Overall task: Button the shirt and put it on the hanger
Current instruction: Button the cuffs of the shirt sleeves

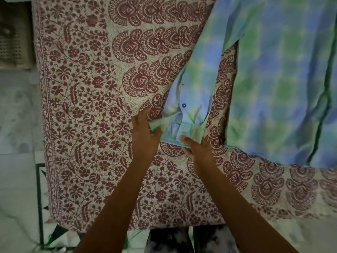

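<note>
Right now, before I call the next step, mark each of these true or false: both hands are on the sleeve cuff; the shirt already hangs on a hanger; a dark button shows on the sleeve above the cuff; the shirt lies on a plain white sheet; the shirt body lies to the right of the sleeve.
1. Both hands are on the sleeve cuff. True: the left hand pinches its left flap, the right hand its lower edge.
2. The shirt hangs on a hanger. False: it lies flat, and no hanger is in view.
3. A dark button shows above the cuff. True.
4. The shirt lies on a plain white sheet. False: the bedspread has a maroon floral print.
5. The shirt body lies right of the sleeve. True.
</note>
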The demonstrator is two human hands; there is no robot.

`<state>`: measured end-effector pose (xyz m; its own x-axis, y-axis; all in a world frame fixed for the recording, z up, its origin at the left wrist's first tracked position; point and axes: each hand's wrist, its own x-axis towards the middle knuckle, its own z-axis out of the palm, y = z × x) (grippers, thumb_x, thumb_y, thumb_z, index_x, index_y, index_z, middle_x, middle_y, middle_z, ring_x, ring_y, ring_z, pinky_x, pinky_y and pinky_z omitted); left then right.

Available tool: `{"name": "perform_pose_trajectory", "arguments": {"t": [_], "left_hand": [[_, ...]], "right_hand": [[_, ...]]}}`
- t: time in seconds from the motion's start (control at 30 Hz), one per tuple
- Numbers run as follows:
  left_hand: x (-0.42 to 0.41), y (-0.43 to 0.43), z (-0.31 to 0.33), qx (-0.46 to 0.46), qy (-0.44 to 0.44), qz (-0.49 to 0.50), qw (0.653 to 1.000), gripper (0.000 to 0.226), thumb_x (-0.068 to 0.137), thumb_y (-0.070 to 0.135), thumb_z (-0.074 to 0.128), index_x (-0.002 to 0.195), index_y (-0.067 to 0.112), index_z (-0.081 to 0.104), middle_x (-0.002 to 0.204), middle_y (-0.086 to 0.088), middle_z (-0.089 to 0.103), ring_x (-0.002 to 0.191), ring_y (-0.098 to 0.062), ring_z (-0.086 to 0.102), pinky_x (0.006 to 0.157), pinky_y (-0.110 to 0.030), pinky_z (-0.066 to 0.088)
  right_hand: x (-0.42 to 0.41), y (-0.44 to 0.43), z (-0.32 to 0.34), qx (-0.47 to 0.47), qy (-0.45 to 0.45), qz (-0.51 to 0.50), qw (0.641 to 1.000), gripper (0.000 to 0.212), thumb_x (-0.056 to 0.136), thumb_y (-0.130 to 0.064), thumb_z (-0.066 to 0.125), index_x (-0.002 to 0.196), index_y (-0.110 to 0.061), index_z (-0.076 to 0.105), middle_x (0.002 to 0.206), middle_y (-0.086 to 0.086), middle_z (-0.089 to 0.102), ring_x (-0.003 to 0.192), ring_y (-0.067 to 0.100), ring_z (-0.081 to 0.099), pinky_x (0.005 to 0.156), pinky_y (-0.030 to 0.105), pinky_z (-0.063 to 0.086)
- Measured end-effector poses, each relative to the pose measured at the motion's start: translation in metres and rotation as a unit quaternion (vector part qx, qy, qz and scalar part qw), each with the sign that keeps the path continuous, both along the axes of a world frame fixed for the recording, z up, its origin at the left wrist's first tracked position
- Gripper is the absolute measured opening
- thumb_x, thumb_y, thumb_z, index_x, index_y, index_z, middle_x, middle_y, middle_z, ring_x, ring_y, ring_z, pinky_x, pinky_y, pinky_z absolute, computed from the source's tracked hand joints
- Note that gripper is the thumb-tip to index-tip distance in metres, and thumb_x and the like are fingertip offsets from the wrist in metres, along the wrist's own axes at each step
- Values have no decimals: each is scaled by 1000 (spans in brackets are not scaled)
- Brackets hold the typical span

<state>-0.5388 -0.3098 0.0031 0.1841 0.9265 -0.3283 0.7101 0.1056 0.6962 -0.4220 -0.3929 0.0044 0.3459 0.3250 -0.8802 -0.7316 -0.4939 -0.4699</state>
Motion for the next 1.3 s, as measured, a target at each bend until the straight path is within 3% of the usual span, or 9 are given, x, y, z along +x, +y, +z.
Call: {"name": "perform_pose_trajectory", "arguments": {"t": [0.1, 0.17, 0.27, 0.33, 0.43, 0.57, 0.8, 1.03, 1.3], "left_hand": [[3, 0, 5, 18, -46, 7, 999, 35, 78, 0, 65, 111, 11, 58, 86, 2, 62, 66, 5, 56, 57, -5, 43], [5, -2, 5, 39, -58, -90, 993, 20, 77, 1, 63, 94, 11, 66, 84, 0, 66, 70, 2, 57, 62, -14, 46], [3, -11, -3, 43, 4, -210, 977, 22, 70, 1, 62, 85, 13, 71, 96, -4, 65, 88, -13, 57, 70, -22, 45], [0, -17, -11, 30, 40, -248, 968, 27, 69, 1, 58, 89, 14, 73, 104, -8, 62, 96, -24, 57, 76, -30, 49], [-2, -24, -15, 7, 41, -238, 970, 33, 70, 12, 51, 95, 10, 72, 109, -10, 59, 101, -24, 54, 82, -32, 48], [2, -28, -11, -19, 44, -48, 998, 13, 82, 13, 60, 92, 8, 67, 98, -8, 63, 81, -15, 58, 70, -28, 49], [28, -49, -5, -85, 38, 127, 988, 28, 78, 27, 70, 99, 15, 54, 100, -6, 60, 82, -19, 58, 58, -21, 37], [54, -73, -5, -158, -19, 256, 953, 27, 80, 26, 67, 104, 16, 59, 105, -4, 62, 87, -15, 56, 61, -20, 42], [87, -59, -4, -192, -188, 584, 766, 52, 75, 12, 75, 114, 14, 41, 121, -12, 51, 94, -25, 60, 63, -24, 55]], "right_hand": [[-3, -2, -4, -17, -50, -18, 998, 36, 78, -2, 68, 111, -6, 56, 94, 4, 64, 90, 23, 64, 78, 30, 56], [-6, -7, -9, -30, -193, 51, 979, 59, 73, -9, 75, 124, -7, 44, 112, 9, 58, 106, 25, 59, 87, 34, 52], [-5, -18, -16, -37, -488, 268, 830, 75, 66, -21, 80, 128, -8, 40, 127, 17, 45, 113, 24, 46, 85, 32, 42], [-1, -24, -19, -39, -570, 371, 733, 66, 65, -23, 78, 122, -12, 47, 125, 17, 48, 113, 30, 47, 88, 37, 44], [7, -29, -27, -42, -592, 478, 647, 53, 67, -26, 77, 114, -17, 57, 122, 11, 56, 111, 33, 52, 89, 43, 45], [16, -26, -31, -14, -629, 509, 587, 38, 72, -28, 70, 108, -17, 63, 113, 8, 62, 102, 33, 58, 83, 39, 47], [24, -16, -28, 28, -626, 416, 659, 15, 86, -17, 54, 89, -8, 67, 90, 9, 67, 82, 29, 57, 68, 27, 39], [19, -16, -24, 47, -472, 277, 836, 21, 91, -18, 44, 93, -1, 56, 69, 7, 54, 58, 23, 49, 52, 31, 35], [27, -15, -27, 96, -410, 321, 848, 16, 90, -10, 51, 94, -3, 65, 78, 5, 59, 68, 16, 52, 58, 22, 39]]}}
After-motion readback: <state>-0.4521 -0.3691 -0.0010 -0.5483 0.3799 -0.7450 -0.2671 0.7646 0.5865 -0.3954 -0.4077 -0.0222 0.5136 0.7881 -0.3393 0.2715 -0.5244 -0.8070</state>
